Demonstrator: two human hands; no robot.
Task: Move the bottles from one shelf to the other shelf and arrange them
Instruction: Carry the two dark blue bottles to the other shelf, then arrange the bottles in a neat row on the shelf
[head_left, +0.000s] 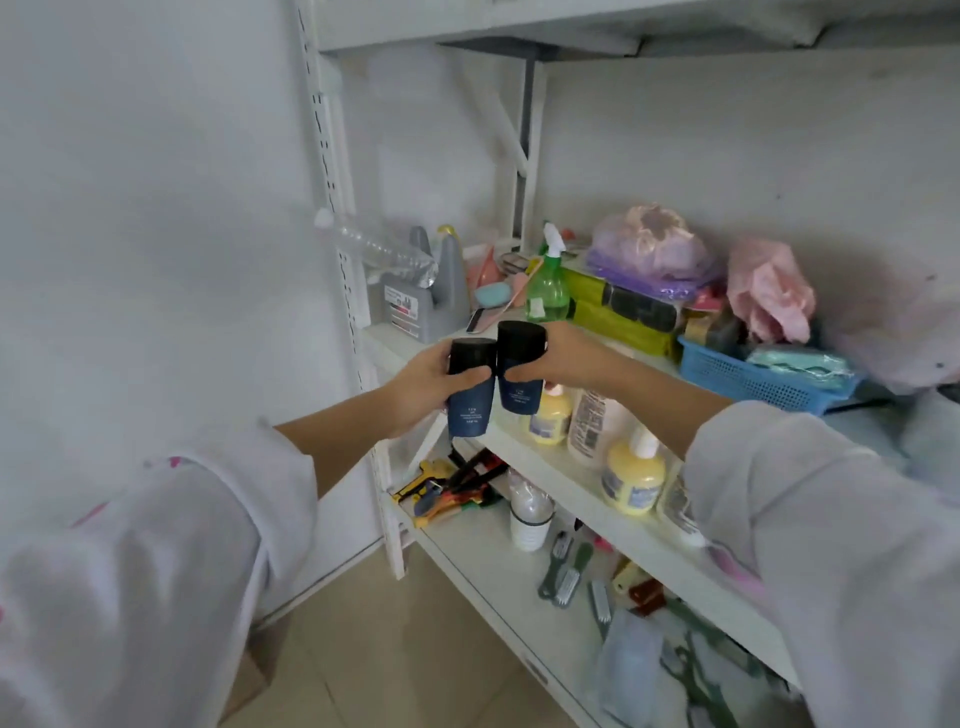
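My left hand (421, 382) grips a dark blue bottle with a black cap (470, 402), held upright in front of the shelf unit. My right hand (558, 358) grips a second, matching dark blue bottle (519, 387) right beside it; the two bottles touch side by side. Both hover at the front left edge of the middle shelf (524, 452). On that shelf stand two yellow pump bottles (631, 478) (550, 415) and a white labelled bottle (589, 421), partly hidden behind my right forearm.
The upper shelf (395, 340) holds a grey container (421, 304), a clear plastic bottle (376, 249), a green spray bottle (548, 283), bags and a blue basket (748, 376). The lower shelf (483, 561) holds brushes, tools and a white jar (530, 522). A white upright post (337, 182) stands left.
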